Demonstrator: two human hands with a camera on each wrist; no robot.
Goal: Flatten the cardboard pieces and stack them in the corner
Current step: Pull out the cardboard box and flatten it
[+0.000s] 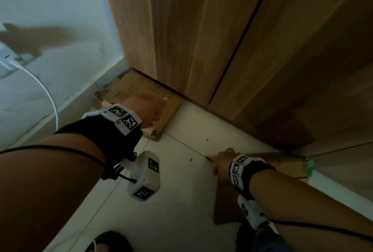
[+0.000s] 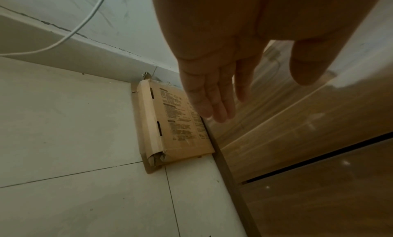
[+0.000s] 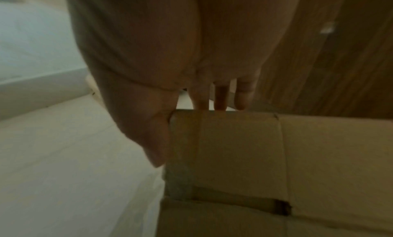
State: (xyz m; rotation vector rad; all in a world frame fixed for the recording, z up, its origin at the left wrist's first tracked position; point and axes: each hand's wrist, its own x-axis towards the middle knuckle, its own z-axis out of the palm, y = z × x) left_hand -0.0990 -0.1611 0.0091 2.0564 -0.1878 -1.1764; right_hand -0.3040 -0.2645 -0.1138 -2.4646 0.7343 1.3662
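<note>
A flattened, printed cardboard piece (image 1: 139, 92) (image 2: 182, 128) lies on the floor in the corner between the white wall and the wooden wardrobe. My left hand (image 1: 155, 108) (image 2: 255, 92) is above its wardrobe-side edge with straight fingers (image 2: 214, 106), holding nothing; I cannot tell whether it touches. Further right, my right hand (image 1: 220, 163) (image 3: 191, 123) grips the top edge of a second brown cardboard piece (image 1: 286, 161) (image 3: 244, 156). Its thumb is on the near face and the fingers (image 3: 221, 97) are behind the edge. This piece has green tape on its far end.
Wooden wardrobe doors (image 1: 232, 39) run along the right and back. A white charger (image 1: 6, 58) and its cable (image 1: 50, 94) hang on the left wall above the baseboard (image 2: 63, 55). Pale floor tiles (image 1: 181, 201) lie between my arms. A foot in a dark sandal (image 1: 109, 241) shows at the bottom.
</note>
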